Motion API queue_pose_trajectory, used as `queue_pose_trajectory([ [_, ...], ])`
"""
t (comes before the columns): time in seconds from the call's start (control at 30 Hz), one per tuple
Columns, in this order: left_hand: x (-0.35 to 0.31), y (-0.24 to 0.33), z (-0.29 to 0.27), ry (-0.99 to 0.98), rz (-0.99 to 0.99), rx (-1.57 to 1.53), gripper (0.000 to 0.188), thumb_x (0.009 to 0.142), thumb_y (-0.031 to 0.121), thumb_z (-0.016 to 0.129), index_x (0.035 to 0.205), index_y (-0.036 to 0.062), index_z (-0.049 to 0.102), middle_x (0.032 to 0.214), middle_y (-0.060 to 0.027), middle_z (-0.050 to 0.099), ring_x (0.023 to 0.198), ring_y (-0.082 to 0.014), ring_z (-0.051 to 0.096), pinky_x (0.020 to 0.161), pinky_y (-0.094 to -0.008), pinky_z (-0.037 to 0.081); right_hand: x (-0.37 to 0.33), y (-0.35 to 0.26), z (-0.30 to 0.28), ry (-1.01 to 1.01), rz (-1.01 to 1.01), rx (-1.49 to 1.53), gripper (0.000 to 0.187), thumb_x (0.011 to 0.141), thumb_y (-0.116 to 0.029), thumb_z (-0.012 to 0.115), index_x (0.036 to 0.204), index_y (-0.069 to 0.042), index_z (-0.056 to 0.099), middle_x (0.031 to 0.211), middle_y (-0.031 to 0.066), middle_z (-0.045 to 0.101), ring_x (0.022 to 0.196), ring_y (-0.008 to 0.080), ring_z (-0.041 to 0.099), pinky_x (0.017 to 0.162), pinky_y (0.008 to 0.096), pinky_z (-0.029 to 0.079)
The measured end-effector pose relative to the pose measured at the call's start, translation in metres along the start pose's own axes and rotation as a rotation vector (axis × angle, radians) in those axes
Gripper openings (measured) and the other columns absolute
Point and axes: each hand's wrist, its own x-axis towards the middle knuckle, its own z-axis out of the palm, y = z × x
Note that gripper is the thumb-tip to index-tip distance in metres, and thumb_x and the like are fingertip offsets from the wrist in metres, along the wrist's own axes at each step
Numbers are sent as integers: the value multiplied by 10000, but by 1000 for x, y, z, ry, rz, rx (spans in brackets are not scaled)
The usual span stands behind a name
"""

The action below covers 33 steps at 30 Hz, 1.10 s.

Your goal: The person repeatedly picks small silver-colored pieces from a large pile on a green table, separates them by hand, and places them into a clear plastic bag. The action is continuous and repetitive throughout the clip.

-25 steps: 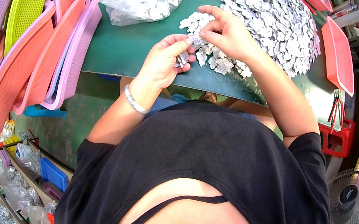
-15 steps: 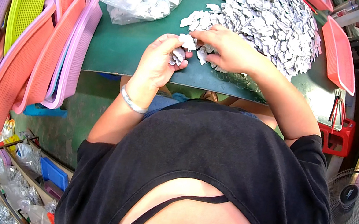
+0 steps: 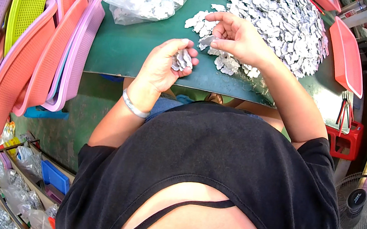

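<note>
My left hand (image 3: 163, 60) is curled round a small stack of flat, wavy-edged grey pieces (image 3: 183, 60), above the table's near edge. To its right, my right hand (image 3: 242, 39) pinches a single grey piece (image 3: 207, 42) at thumb and fingertips. Just beneath and beyond that hand spreads a large pile of the same silvery pieces (image 3: 285, 29). A few strays (image 3: 226, 64) lie at the pile's near side, close to my right wrist.
A clear plastic bag (image 3: 138, 7) with more pieces lies at the table's (image 3: 121, 51) far left. Stacked plastic baskets (image 3: 19, 77) crowd the left side. A pink tray (image 3: 346, 57) sits at the right, with a red stool (image 3: 346, 142) and a fan (image 3: 354, 211) below.
My right hand has lifted away from my left, up and to the right, with a piece in its fingertips. The light piece at my left thumb no longer shows there.
</note>
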Motion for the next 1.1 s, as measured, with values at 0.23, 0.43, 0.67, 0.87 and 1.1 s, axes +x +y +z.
queue_pose_trajectory([
  [0.23, 2, -8, 14, -16, 69, 33, 78, 835, 123, 579, 853, 53, 550, 758, -45, 599, 660, -151, 608, 487, -234, 484, -11, -14, 13, 58, -481, -587, 574, 682, 29, 629, 1214, -104, 459, 836, 63, 559, 758, 217, 553, 667, 320, 460],
  [0.43, 4, -8, 6, -40, 83, 53, 82, 840, 84, 549, 895, 35, 513, 828, -95, 593, 708, -192, 601, 520, -258, 465, -27, -5, -10, -20, -208, -892, 619, 669, -28, 637, 1245, -91, 418, 908, 82, 578, 898, 282, 507, 824, 386, 404],
  [0.67, 2, -7, 11, -25, 50, 6, 56, 828, 90, 551, 854, 52, 519, 864, -121, 589, 763, -221, 588, 549, -273, 470, -36, -8, -16, -73, -174, -749, 674, 658, 6, 631, 1278, -97, 388, 908, 78, 573, 918, 266, 515, 813, 372, 420],
  [0.87, 4, -8, 8, -101, 40, -112, 168, 782, 36, 517, 950, 21, 511, 913, -154, 579, 748, -243, 580, 555, -294, 483, -43, -10, -22, 5, -190, -793, 707, 653, 9, 637, 1298, -96, 366, 955, 88, 574, 957, 275, 509, 825, 370, 427],
  [1.1, 5, -5, 12, -188, -29, -223, 243, 779, 71, 493, 1003, -23, 512, 933, -166, 577, 776, -259, 585, 642, -326, 513, -45, -3, -24, 49, -150, -853, 676, 673, -25, 639, 1291, -90, 372, 956, 89, 592, 927, 283, 510, 833, 380, 413],
])
